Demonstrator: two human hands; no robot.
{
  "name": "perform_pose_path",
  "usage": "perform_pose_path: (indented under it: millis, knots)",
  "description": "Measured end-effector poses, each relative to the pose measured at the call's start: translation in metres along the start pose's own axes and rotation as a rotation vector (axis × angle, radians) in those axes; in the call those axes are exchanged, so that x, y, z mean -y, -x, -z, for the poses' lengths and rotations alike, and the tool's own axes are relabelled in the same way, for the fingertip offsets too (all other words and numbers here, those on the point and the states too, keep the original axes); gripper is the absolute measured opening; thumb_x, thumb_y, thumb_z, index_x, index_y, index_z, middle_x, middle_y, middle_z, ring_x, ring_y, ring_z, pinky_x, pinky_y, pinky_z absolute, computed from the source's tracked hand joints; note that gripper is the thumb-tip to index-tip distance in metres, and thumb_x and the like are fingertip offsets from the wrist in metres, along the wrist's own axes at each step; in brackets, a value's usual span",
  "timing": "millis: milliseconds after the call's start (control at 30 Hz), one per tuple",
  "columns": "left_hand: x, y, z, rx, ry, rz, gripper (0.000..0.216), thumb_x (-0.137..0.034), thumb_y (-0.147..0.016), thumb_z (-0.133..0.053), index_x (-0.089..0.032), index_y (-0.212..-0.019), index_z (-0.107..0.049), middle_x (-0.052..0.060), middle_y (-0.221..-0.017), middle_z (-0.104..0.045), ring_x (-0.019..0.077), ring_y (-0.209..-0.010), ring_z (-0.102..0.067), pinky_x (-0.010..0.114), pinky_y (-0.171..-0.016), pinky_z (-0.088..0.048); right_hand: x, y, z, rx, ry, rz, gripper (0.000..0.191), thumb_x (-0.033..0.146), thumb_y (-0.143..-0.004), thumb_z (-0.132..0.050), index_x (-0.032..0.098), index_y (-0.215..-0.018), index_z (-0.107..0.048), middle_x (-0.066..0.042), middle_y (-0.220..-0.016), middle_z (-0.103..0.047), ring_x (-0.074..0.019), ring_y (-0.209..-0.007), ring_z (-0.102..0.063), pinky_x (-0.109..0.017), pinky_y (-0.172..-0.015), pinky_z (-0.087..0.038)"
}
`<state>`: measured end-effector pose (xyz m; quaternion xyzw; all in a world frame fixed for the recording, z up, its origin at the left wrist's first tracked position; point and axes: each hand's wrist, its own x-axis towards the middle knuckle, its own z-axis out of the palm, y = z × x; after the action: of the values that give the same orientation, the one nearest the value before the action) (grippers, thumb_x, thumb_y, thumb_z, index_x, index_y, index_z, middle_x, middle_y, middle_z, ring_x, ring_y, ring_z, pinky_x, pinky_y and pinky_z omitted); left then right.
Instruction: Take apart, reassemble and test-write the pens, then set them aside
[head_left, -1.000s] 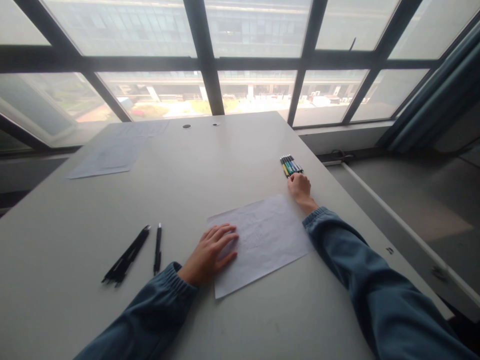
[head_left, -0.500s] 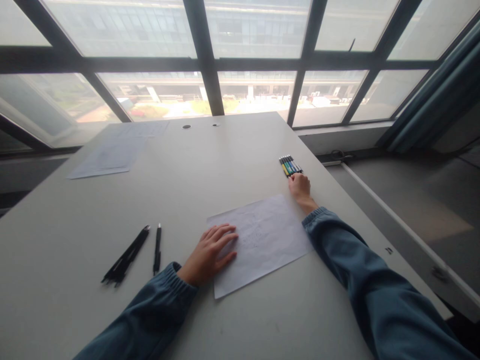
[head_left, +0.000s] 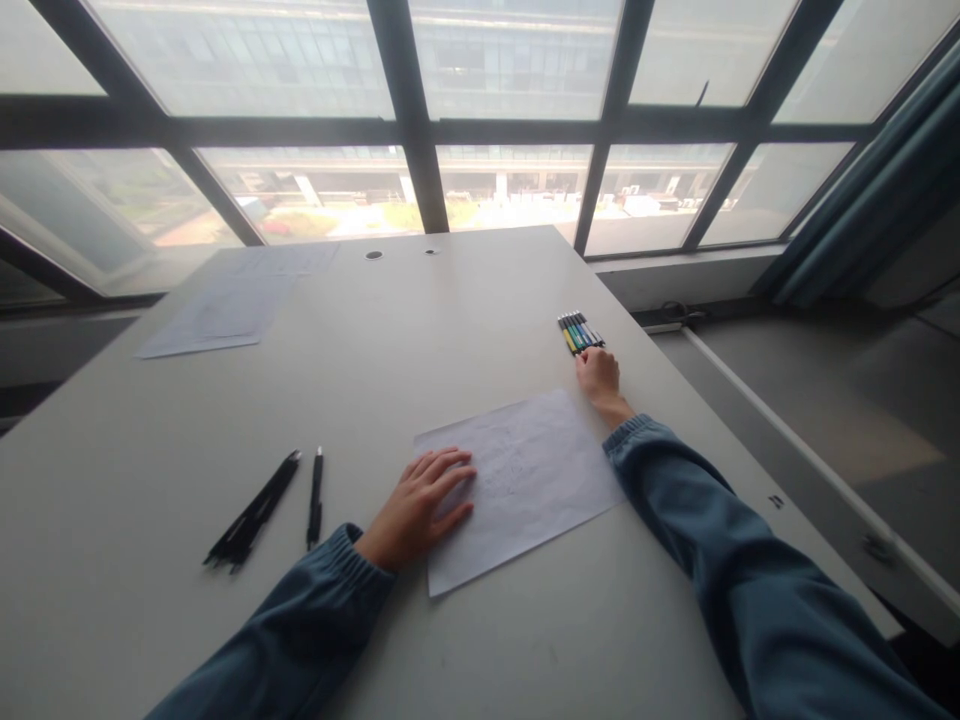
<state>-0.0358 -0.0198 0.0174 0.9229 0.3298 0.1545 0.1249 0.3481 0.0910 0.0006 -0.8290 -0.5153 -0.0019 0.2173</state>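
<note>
My left hand [head_left: 424, 503] lies flat, fingers spread, across the left edge of a white sheet of paper [head_left: 540, 470] with faint drawn lines. Beyond the sheet's far right corner, my right hand [head_left: 599, 376] is closed at the near end of a row of colored pens [head_left: 577, 332]. Its curled fingertips are hidden, so whatever they pinch cannot be made out. The pens lie side by side, with black ends and yellow, green, blue and pale sections. Left of my left hand, a single black pen [head_left: 315, 497] rests on the table.
A bundle of black pens [head_left: 253, 512] lies farther left on the white table [head_left: 420, 340]. Several paper sheets [head_left: 221, 310] are spread at the far left. Two round holes are near the back edge, before large windows. A small dark mark [head_left: 776, 502] sits near the right edge.
</note>
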Motion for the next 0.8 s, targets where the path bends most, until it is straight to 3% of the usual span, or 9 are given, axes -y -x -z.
perform_pose_path:
  millis: [800]
  knots:
    - [0.0058, -0.0025, -0.0048, 0.004, -0.008, -0.005, 0.036, -0.041, -0.095, -0.057, -0.027, -0.128, -0.062, 0.008, -0.145, -0.057, 0.0289, -0.137, -0.049, 0.049, -0.118, -0.036, -0.0021, 0.0032, 0.0019, -0.004, -0.047, 0.026, 0.028, 0.025, -0.098, -0.05, 0.013, -0.096, -0.075, -0.017, -0.096, -0.076, -0.0235, -0.087, -0.069, -0.03, -0.079, -0.046]
